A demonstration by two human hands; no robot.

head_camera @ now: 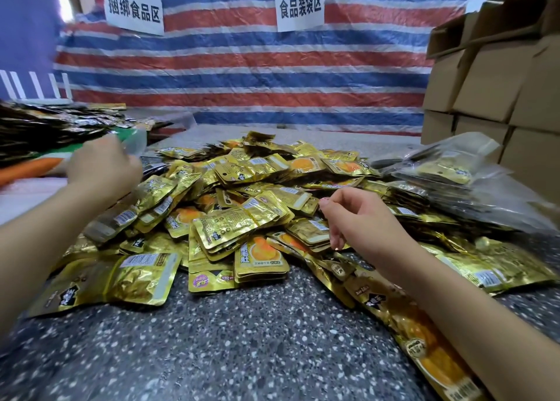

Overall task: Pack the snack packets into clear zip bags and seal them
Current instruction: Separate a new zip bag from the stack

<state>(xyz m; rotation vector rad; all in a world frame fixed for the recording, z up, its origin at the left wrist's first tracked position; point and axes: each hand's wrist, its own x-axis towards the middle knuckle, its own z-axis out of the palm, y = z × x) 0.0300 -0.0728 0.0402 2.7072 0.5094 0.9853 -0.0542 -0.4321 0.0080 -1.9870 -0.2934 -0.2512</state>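
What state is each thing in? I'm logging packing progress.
left hand: reaching left, gripping a clear zip bag, blurred.
right hand: above the pile, fingers loosely curled, holding nothing.
gold snack packets: loose in a heap, unbagged.
filled clear bags: stacked at right; seals too unclear to tell.
cardboard boxes: stacked, top one open.

Gold foil, speckled stone and a striped sheet

The snack packets [242, 218] heaped before me are shiny gold, some with an orange-yellow round picture, white label patches and black marks; the floor [242, 340] under them is dark grey speckled with white. The tarp [242, 67] behind runs in red, white and blue stripes and carries two white signs [300, 5] with black characters. The boxes [500, 82] to my right are plain brown cardboard.
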